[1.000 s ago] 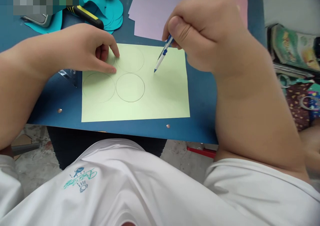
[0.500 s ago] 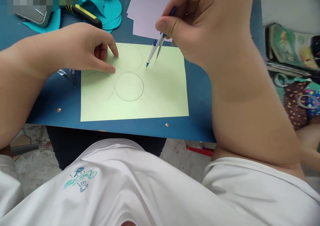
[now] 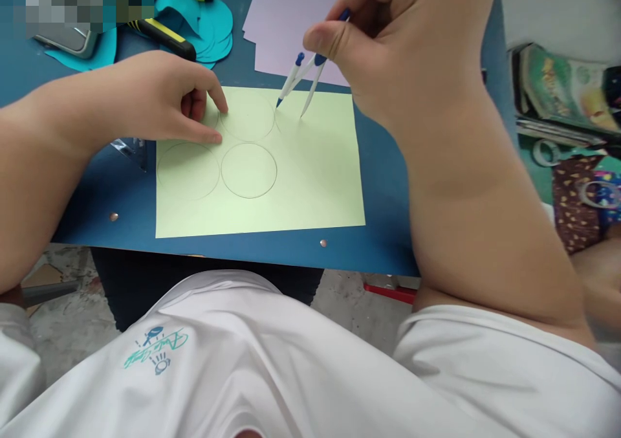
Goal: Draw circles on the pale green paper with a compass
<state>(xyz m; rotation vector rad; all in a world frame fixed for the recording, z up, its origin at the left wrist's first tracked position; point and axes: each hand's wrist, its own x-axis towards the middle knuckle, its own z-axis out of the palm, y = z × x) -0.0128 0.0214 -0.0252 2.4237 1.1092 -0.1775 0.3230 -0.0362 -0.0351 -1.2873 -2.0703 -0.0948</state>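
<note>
A pale green sheet of paper (image 3: 301, 179) lies on the blue table (image 3: 388, 186), with several pencilled circles on its left half. My right hand (image 3: 388, 43) pinches the top of a blue and white drawing compass (image 3: 303, 79). Both compass legs touch the paper near its far edge, spread apart. My left hand (image 3: 145, 98) rests on the sheet's far left corner with thumb and forefinger pressed down beside the upper circles; nothing shows in its curled fingers.
Lilac sheets (image 3: 291, 17) lie behind the green paper. Teal paper cutouts (image 3: 208, 30) and yellow-and-black cutters (image 3: 160, 33) sit at the back left. A clear plastic ruler (image 3: 130, 150) pokes out under my left wrist. Books and scissors (image 3: 548, 150) lie at the right.
My right hand has swung the compass leftwards and further back on the sheet, and its two legs have spread apart. My left hand has stayed put.
</note>
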